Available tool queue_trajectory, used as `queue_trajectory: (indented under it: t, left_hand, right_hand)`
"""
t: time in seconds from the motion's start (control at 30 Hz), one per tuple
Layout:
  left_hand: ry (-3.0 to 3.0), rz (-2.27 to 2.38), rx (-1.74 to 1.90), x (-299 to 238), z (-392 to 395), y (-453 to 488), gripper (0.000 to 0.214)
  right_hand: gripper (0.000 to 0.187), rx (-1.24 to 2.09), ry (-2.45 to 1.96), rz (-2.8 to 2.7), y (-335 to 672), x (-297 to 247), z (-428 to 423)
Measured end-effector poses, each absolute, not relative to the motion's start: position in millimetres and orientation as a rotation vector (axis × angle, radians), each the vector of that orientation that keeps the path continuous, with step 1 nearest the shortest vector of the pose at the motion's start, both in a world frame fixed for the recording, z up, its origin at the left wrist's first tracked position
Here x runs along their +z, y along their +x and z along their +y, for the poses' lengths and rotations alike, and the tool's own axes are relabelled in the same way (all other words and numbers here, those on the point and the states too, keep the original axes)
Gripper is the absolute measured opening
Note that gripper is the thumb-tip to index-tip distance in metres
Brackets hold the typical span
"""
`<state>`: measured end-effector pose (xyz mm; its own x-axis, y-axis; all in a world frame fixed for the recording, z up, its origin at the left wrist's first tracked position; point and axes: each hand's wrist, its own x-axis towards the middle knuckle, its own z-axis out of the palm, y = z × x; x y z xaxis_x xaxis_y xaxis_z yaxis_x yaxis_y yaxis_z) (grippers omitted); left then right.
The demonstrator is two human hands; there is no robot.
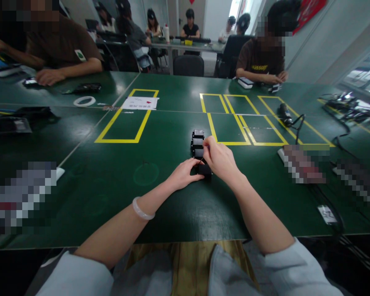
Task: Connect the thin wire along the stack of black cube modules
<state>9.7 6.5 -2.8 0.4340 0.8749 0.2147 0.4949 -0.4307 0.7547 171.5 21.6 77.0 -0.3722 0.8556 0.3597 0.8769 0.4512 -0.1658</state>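
Observation:
A short row of small black blocks (198, 142), some with grey faces, runs away from me on the green table. My left hand (185, 172) grips the nearest black block (204, 169) between thumb and fingers, steadying it on the tabletop. Just above it, on the right side of the row, my right hand (220, 158) is closed in a pinch. A thin dark line shows below its fingertips, but what the pinch holds is too small to make out. My fingers partly cover the near end of the row.
Yellow tape outlines (138, 142) mark the green table (172, 218). A paper sheet (140, 103) and a tape roll (84, 101) lie at the far left. On the right are a black corded device (285, 115), blurred flat devices and cables (351, 107). Co-workers sit across the table.

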Motion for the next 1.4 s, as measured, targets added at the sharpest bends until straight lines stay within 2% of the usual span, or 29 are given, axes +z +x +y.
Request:
queue_trajectory:
  t: [0.23,0.57,0.73,1.1,1.4]
  left_hand:
    - [2.085,1.136,0.812,-2.2,6.4,10.4,0.038]
    - [2.078,1.137,0.794,-0.7,6.7,10.1,0.040]
    - [2.068,1.126,0.813,-1.7,6.7,10.3,0.044]
    - [2.107,1.150,0.806,-1.1,7.0,10.0,0.037]
    - [2.074,1.153,0.800,-1.0,6.1,11.0,0.039]
  right_hand:
    - [0.030,-0.062,-1.418,-2.317,169.5,74.6,20.5]
    - [0.024,-0.065,-1.448,-2.343,168.1,78.8,17.6]
    - [0.029,-0.053,-1.400,-2.362,166.8,77.5,17.2]
    - [0.022,-0.079,-1.467,-2.289,167.3,71.7,18.2]
    - [0.033,-0.132,-1.482,-2.287,167.5,72.9,18.9]
